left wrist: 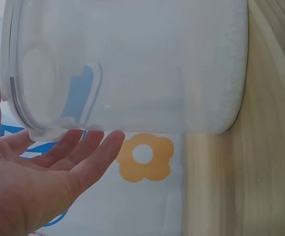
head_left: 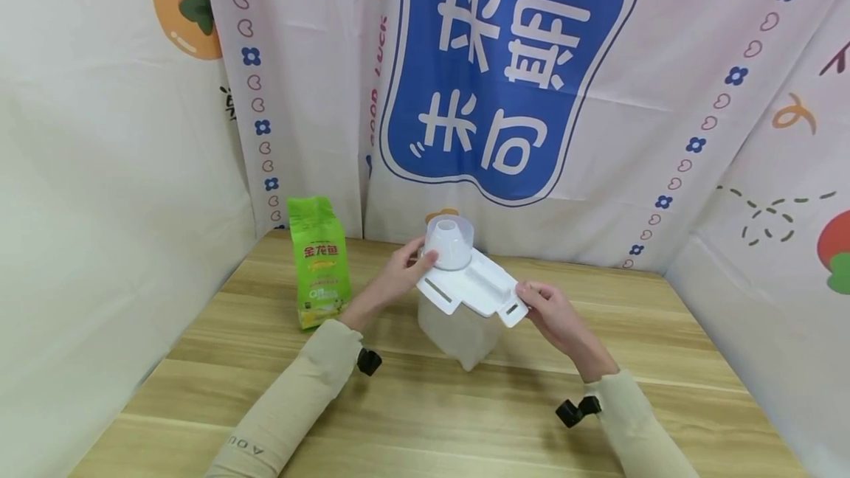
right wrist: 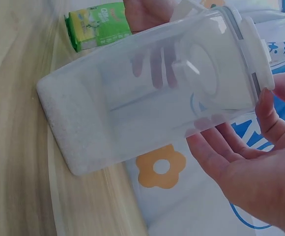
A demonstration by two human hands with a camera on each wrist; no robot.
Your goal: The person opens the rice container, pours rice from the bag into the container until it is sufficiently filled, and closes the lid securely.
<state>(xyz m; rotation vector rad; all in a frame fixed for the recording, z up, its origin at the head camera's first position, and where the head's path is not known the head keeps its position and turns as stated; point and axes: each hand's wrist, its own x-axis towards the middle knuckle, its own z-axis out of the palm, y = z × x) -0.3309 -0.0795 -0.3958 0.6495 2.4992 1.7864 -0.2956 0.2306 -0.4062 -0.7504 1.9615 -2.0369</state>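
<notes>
A tall clear storage container (head_left: 458, 334) stands on the wooden table, its lower part filled with white grains that look like rice (right wrist: 78, 123). On top sits a white lid (head_left: 483, 280) with slotted flaps at its edge. A clear cup (head_left: 448, 242) covers the lid's round spout. My left hand (head_left: 403, 271) holds the lid's left side, thumb by the cup and fingers along the container wall. At the opposite side my right hand (head_left: 551, 314) pinches the lid's edge beside a flap, while its other fingers lie against the wall.
A green food bag (head_left: 321, 264) stands upright on the table (head_left: 425, 419), left of the container and beside my left wrist. Printed cloth (head_left: 319, 94) hangs behind and at both sides of the table.
</notes>
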